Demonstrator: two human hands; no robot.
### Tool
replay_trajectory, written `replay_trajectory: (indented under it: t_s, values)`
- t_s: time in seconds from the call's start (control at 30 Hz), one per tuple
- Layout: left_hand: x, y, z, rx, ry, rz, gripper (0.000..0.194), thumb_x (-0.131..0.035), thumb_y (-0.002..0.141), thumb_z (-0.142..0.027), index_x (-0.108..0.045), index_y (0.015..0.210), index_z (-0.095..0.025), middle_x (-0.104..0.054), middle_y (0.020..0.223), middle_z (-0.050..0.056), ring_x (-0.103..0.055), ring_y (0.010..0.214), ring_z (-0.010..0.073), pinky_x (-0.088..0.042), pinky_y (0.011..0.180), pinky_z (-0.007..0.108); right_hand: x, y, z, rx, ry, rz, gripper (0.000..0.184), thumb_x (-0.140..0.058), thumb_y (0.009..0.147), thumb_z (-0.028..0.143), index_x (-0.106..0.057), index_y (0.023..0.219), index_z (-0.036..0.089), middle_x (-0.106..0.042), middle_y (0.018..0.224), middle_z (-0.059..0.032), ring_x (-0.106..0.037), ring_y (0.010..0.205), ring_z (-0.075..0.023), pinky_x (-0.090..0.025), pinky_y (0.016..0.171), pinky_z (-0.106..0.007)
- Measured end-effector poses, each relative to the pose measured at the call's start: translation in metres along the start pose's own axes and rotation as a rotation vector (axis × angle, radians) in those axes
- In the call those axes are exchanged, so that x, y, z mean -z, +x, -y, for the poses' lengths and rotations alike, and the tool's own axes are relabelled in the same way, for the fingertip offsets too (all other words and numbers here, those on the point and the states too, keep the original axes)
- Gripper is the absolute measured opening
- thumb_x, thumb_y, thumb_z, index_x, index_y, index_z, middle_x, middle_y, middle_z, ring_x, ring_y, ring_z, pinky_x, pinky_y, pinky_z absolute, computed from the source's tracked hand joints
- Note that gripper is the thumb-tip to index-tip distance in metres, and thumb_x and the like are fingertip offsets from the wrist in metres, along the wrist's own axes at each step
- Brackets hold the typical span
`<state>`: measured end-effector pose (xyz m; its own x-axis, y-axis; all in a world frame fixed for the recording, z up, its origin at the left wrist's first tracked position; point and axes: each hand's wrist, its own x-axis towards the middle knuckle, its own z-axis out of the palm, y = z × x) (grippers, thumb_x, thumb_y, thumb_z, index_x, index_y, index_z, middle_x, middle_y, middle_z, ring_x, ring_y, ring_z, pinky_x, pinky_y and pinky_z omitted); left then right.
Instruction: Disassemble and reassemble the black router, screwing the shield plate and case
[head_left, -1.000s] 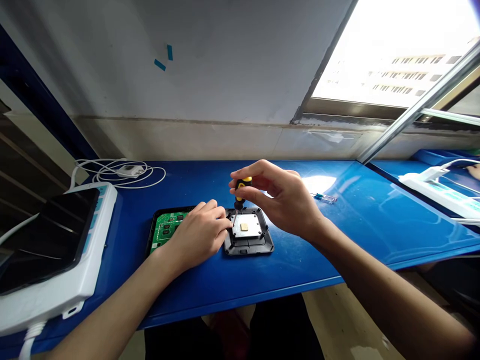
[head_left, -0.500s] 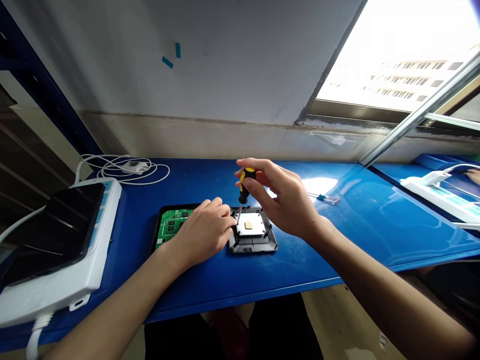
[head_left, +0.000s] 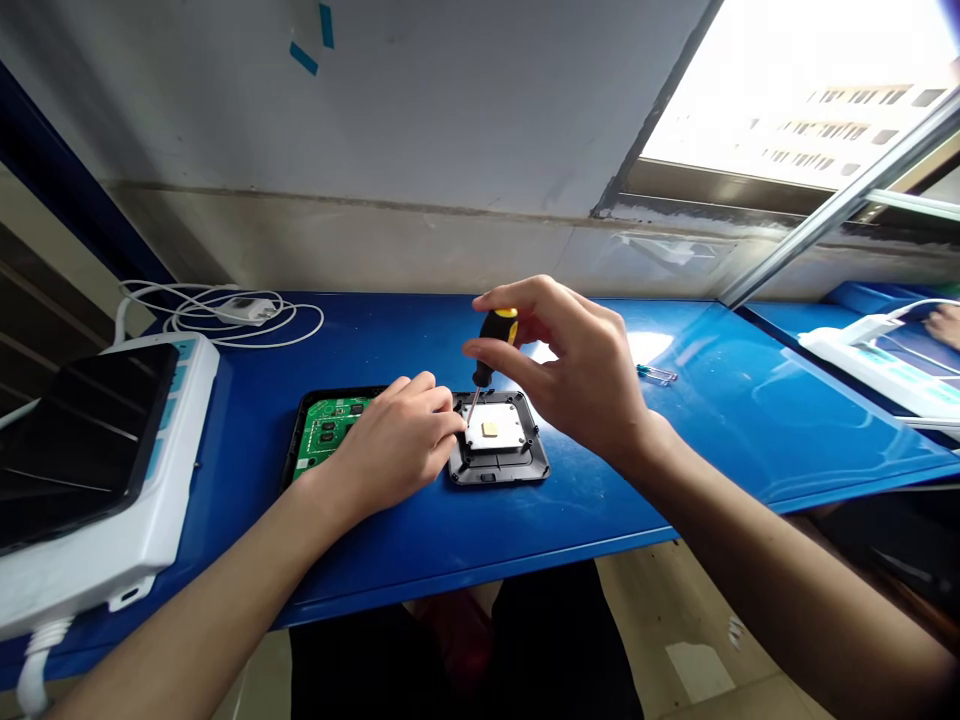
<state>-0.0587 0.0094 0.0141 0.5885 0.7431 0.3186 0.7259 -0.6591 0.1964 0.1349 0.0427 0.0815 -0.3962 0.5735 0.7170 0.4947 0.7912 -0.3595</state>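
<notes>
My right hand (head_left: pixel 577 365) holds a black-and-yellow screwdriver (head_left: pixel 491 345) by its handle, between thumb and fingers. The shaft slants down to the left, and its tip meets the upper left corner of a white metal plate (head_left: pixel 506 432) with a small tan pad at its middle. This plate lies inside a black plastic cover (head_left: pixel 525 472). My left hand (head_left: pixel 405 430) is closed, its fingertips at the cover's left edge beside the screwdriver tip. Under that hand lies a black casing with a green circuit board (head_left: pixel 319 432), partly hidden by the hand.
A white power strip (head_left: pixel 169 480) with a black phone (head_left: pixel 82 440) on it stands at left, near a coiled white cable and adapter (head_left: pixel 244 310). Small tools (head_left: pixel 656 374) lie behind my right hand. Another person's hand (head_left: pixel 945 325) shows at far right by a second power strip (head_left: pixel 885 375).
The camera view has shifted, so the bench sits slightly higher in the picture. My right hand's grip has turned on the screwdriver, which leans more to the right. My left hand stays at the cover.
</notes>
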Motion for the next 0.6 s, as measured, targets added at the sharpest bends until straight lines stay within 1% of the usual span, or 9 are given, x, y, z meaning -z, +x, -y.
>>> replay_trajectory:
  t_s: [0.1, 0.2, 0.3, 0.4, 0.43, 0.5, 0.6]
  values:
    - [0.0, 0.0, 0.0, 0.007, 0.006, 0.013, 0.025, -0.056, 0.093, -0.01, -0.08, 0.097, -0.018, -0.066, 0.083, 0.004, -0.051, 0.083, 0.0233, -0.04, 0.071, 0.038, -0.003, -0.002, -0.002, -0.039, 0.034, -0.009, 0.022, -0.073, 0.092, 0.028, -0.068, 0.112, 0.02, -0.075, 0.109, -0.0054, -0.072, 0.085, -0.016, -0.064, 0.081, -0.032]
    - [0.0, 0.0, 0.0, 0.006, 0.004, 0.012, 0.025, -0.056, 0.093, -0.01, -0.08, 0.096, -0.018, -0.066, 0.083, 0.004, -0.051, 0.082, 0.0231, -0.039, 0.07, 0.038, -0.004, -0.006, -0.004, -0.094, 0.164, -0.023, 0.026, -0.07, 0.093, 0.024, -0.065, 0.118, 0.02, -0.076, 0.105, -0.004, -0.076, 0.094, -0.0184, -0.065, 0.088, -0.034]
    - [0.001, 0.0, 0.0, 0.009, -0.001, 0.007, 0.025, -0.057, 0.092, -0.01, -0.08, 0.093, -0.019, -0.066, 0.083, 0.004, -0.051, 0.082, 0.023, -0.039, 0.07, 0.038, -0.005, -0.01, -0.004, -0.093, 0.251, -0.045, 0.031, -0.073, 0.091, 0.023, -0.065, 0.12, 0.023, -0.077, 0.101, -0.001, -0.077, 0.093, -0.0184, -0.067, 0.086, -0.034]
    - [0.0, 0.0, 0.0, 0.018, 0.001, 0.019, 0.024, -0.057, 0.093, -0.01, -0.08, 0.094, -0.019, -0.066, 0.083, 0.004, -0.051, 0.083, 0.0233, -0.04, 0.071, 0.038, -0.005, -0.011, -0.002, -0.063, 0.267, -0.063, 0.022, -0.071, 0.093, 0.024, -0.069, 0.115, 0.022, -0.076, 0.108, -0.0019, -0.077, 0.095, -0.0182, -0.068, 0.086, -0.033]
    - [0.0, 0.0, 0.0, 0.019, 0.003, 0.023, 0.024, -0.057, 0.093, -0.011, -0.08, 0.095, -0.019, -0.066, 0.083, 0.004, -0.051, 0.083, 0.0233, -0.04, 0.071, 0.038, -0.005, -0.01, -0.002, -0.058, 0.265, -0.061, 0.02, -0.067, 0.095, 0.024, -0.07, 0.115, 0.022, -0.076, 0.111, -0.0026, -0.077, 0.096, -0.018, -0.067, 0.087, -0.033]
    - [0.0, 0.0, 0.0, 0.017, 0.009, 0.027, 0.024, -0.057, 0.093, -0.011, -0.08, 0.096, -0.019, -0.065, 0.083, 0.004, -0.05, 0.083, 0.0236, -0.039, 0.071, 0.038, -0.003, -0.009, -0.002, -0.058, 0.271, -0.037, 0.021, -0.061, 0.099, 0.022, -0.07, 0.118, 0.022, -0.075, 0.115, -0.0036, -0.076, 0.098, -0.0177, -0.067, 0.089, -0.034]
    - [0.0, 0.0, 0.0, 0.012, 0.01, 0.029, 0.024, -0.057, 0.093, -0.01, -0.079, 0.091, -0.019, -0.066, 0.083, 0.004, -0.051, 0.082, 0.0236, -0.039, 0.07, 0.039, 0.0, -0.006, -0.003, -0.058, 0.289, 0.001, 0.023, -0.061, 0.099, 0.018, -0.07, 0.119, 0.022, -0.076, 0.112, -0.003, -0.076, 0.095, -0.0167, -0.067, 0.089, -0.034]
